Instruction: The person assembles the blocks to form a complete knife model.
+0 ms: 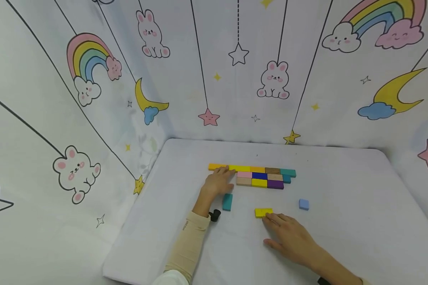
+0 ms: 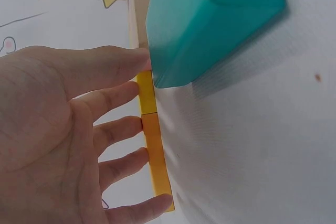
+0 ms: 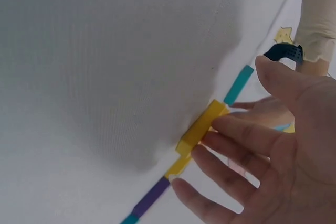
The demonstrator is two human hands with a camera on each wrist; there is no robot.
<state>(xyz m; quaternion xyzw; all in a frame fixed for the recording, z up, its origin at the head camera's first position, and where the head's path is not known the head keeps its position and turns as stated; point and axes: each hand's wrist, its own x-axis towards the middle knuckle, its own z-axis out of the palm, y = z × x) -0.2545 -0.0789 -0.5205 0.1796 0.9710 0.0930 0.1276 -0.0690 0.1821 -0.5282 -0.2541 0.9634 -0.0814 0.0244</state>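
My left hand (image 1: 217, 183) rests by the left part of a row of flat coloured blocks, its fingertips touching the near side of an orange block (image 2: 157, 153) and a yellow block (image 2: 147, 93). The fingers are spread and fairly straight. Close by that hand lies a separate teal block (image 1: 227, 202), large in the left wrist view. With loosely extended fingers, my right hand (image 1: 290, 237) touches a lone yellow block (image 1: 259, 213); its thumb stands apart from the block. A light blue square block (image 1: 304, 204) lies farther right.
Shorter rows adjoin the long row's near side, with pink (image 1: 244, 174), dark blue (image 1: 259, 175) and purple (image 1: 275, 184) blocks among them. Everything lies on a white-covered table (image 1: 342, 237). A cartoon-printed curtain (image 1: 235, 87) hangs behind the table and at its left.
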